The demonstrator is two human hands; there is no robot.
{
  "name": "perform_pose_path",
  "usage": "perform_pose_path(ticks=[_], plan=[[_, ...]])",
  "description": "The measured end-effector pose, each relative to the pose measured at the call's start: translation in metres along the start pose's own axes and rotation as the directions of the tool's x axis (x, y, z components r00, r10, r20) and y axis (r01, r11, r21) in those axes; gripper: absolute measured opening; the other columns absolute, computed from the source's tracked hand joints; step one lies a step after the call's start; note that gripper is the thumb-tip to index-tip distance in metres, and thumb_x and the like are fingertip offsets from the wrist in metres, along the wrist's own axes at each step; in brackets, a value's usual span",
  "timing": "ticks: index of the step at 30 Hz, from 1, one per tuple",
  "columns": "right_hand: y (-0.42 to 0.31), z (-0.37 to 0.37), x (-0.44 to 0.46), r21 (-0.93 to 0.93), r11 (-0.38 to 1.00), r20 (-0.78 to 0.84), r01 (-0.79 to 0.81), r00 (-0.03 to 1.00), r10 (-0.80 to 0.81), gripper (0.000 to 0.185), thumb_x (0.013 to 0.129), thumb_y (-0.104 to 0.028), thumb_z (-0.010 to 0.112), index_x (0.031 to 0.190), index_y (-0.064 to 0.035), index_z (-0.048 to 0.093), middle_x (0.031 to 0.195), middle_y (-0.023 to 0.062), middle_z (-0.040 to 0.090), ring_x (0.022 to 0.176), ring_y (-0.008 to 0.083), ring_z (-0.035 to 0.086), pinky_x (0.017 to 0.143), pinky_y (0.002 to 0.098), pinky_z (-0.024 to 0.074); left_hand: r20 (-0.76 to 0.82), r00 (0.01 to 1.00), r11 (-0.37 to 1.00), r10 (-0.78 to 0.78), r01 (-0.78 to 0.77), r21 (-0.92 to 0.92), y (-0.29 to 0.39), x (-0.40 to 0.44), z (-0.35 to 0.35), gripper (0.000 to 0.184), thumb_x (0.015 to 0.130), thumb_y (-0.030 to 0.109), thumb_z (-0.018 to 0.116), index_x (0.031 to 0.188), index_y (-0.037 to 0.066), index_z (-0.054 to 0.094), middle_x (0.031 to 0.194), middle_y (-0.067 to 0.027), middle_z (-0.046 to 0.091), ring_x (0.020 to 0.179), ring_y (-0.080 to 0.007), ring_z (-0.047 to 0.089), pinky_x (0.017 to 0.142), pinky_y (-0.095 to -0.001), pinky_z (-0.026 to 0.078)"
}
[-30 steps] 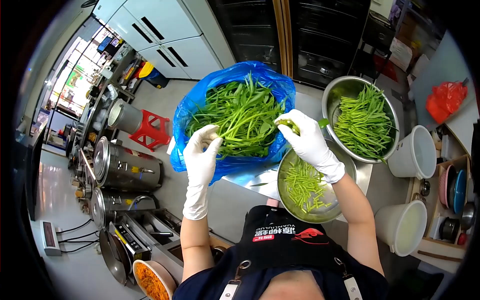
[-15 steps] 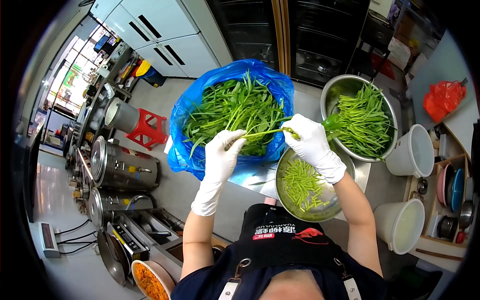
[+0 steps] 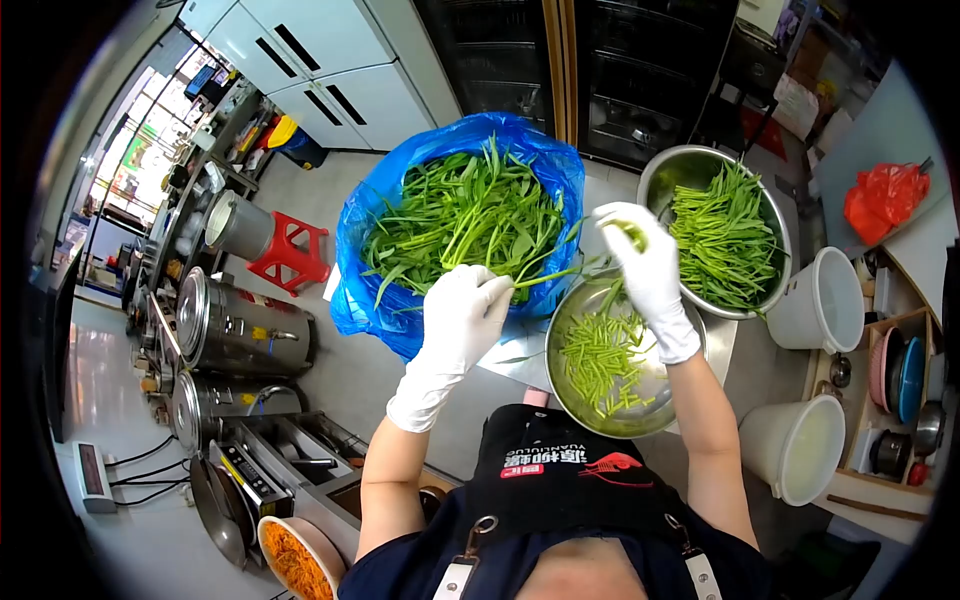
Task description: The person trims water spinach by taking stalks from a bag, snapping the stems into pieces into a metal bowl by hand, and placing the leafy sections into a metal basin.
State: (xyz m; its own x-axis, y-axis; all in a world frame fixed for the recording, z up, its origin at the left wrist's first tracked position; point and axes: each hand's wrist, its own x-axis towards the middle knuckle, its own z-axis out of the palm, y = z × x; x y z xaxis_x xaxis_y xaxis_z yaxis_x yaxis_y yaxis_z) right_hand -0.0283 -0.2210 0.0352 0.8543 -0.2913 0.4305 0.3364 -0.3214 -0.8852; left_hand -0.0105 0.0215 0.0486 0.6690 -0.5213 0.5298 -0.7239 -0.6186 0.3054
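My left hand, in a white glove, pinches a green stem at the front edge of a blue plastic bag full of leafy greens. My right hand, also gloved, is curled around some green stems, partly hidden by its fingers. It is over the back rim of a steel bowl with short cut stem pieces in it. Behind and right of that hand, a second steel bowl holds longer leafy stems.
Two white buckets stand at the right, near a red bag. At the left are a red stool and large steel pots. A bowl of orange shreds sits at the lower left.
My left hand has moved right and slightly forward, shut on a stem. My right hand shifted right, its fingers lifting from the stem's end. The view has shifted slightly.
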Motion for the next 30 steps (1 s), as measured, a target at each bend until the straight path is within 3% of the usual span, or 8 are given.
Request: perform_pose_path(ticks=[3, 9, 12, 16, 19, 25, 27, 30], plan=[[-0.027, 0.025, -0.016, -0.058, 0.975, 0.286, 0.213, 0.939, -0.189, 0.014, 0.088, -0.009, 0.062, 0.098, -0.0021, 0.068, 0.093, 0.0087, 0.07, 0.081, 0.021, 0.068, 0.074, 0.0323, 0.0532, 0.017, 0.995, 0.995, 0.101, -0.101, 0.01, 0.011, 0.004, 0.005, 0.014, 0.074, 0.008, 0.073, 0.087, 0.01, 0.07, 0.079, -0.0032, 0.063, 0.073, -0.0248, 0.059, 0.065, -0.0358, 0.046], [-0.018, 0.036, -0.039, -0.287, 0.942, 0.479, 0.173, 0.877, -0.015, 0.021, 0.085, -0.02, 0.059, 0.097, -0.0046, 0.066, 0.093, 0.0132, 0.068, 0.086, 0.0328, 0.065, 0.074, 0.0403, 0.0516, -0.02, 0.993, 0.989, 0.119, -0.117, 0.085, 0.015, -0.003, 0.017, 0.013, 0.072, 0.007, 0.071, 0.084, 0.011, 0.068, 0.076, -0.0022, 0.06, 0.072, -0.0234, 0.058, 0.063, -0.0355, 0.044], [-0.014, 0.033, -0.046, -0.396, 0.893, 0.478, 0.214, 0.878, 0.002, 0.021, 0.084, -0.019, 0.06, 0.096, -0.0034, 0.066, 0.092, 0.0138, 0.068, 0.084, 0.0345, 0.064, 0.073, 0.0397, 0.0519, -0.058, 0.995, 0.989, 0.082, -0.074, 0.128, 0.02, -0.01, 0.035, 0.012, 0.072, 0.009, 0.072, 0.083, 0.012, 0.068, 0.073, -0.0016, 0.057, 0.069, -0.0226, 0.056, 0.062, -0.0351, 0.043], [0.014, 0.034, -0.054, -0.043, 0.964, 0.298, -0.264, 0.917, 0.264, 0.018, 0.088, -0.018, 0.06, 0.095, -0.0021, 0.066, 0.08, 0.0085, 0.067, 0.07, 0.0182, 0.064, 0.068, 0.0311, 0.0513, -0.227, 0.974, 0.998, -0.017, 0.032, 0.062, 0.036, -0.012, 0.06, 0.012, 0.072, 0.009, 0.073, 0.082, 0.013, 0.068, 0.07, -0.0014, 0.055, 0.066, -0.0231, 0.054, 0.058, -0.0359, 0.041], [0.023, 0.002, -0.052, 0.274, 0.709, 0.335, -0.65, 0.755, 0.563, 0.017, 0.089, -0.015, 0.06, 0.095, -0.0004, 0.067, 0.078, 0.0011, 0.064, 0.061, 0.0055, 0.053, 0.055, 0.0198, 0.0418, -0.251, 0.965, 0.997, -0.08, 0.08, -0.007, 0.042, -0.016, 0.079, 0.011, 0.073, 0.011, 0.074, 0.082, 0.012, 0.068, 0.069, -0.002, 0.057, 0.064, -0.0233, 0.055, 0.057, -0.0361, 0.043], [0.022, -0.102, -0.052, 0.202, 0.785, 0.127, -0.586, 0.81, 0.573, 0.016, 0.091, -0.017, 0.06, 0.093, -0.0028, 0.065, 0.078, 0.0012, 0.064, 0.061, 0.0045, 0.049, 0.057, 0.0185, 0.0381, 0.263, 0.964, 0.998, -0.042, 0.029, 0.053, 0.026, -0.038, 0.109, 0.02, 0.077, 0.033, 0.071, 0.082, 0.014, 0.071, 0.066, -0.0049, 0.061, 0.064, -0.0245, 0.061, 0.057, -0.0357, 0.048], [0.018, -0.133, -0.056, 0.123, 0.828, 0.123, -0.547, 0.837, 0.534, 0.014, 0.091, -0.016, 0.06, 0.091, -0.0031, 0.064, 0.079, 0.0012, 0.064, 0.065, 0.0059, 0.05, 0.061, 0.0193, 0.0384, 0.3, 0.952, 0.993, -0.057, 0.023, 0.115, 0.012, -0.031, 0.107, 0.015, 0.077, 0.031, 0.07, 0.078, 0.015, 0.071, 0.065, -0.0054, 0.06, 0.061, -0.025, 0.061, 0.056, -0.0369, 0.047], [0.028, -0.158, -0.072, 0.253, 0.834, 0.118, -0.491, 0.871, 0.477, 0.02, 0.093, -0.02, 0.06, 0.097, -0.0007, 0.06, 0.085, 0.0065, 0.064, 0.079, 0.0131, 0.058, 0.077, 0.0267, 0.0453, -0.011, 0.989, 0.959, -0.15, 0.148, 0.242, -0.02, -0.002, 0.067, 0.007, 0.085, 0.015, 0.062, 0.086, 0.012, 0.068, 0.073, -0.0091, 0.059, 0.068, -0.029, 0.059, 0.06, -0.0385, 0.047]])
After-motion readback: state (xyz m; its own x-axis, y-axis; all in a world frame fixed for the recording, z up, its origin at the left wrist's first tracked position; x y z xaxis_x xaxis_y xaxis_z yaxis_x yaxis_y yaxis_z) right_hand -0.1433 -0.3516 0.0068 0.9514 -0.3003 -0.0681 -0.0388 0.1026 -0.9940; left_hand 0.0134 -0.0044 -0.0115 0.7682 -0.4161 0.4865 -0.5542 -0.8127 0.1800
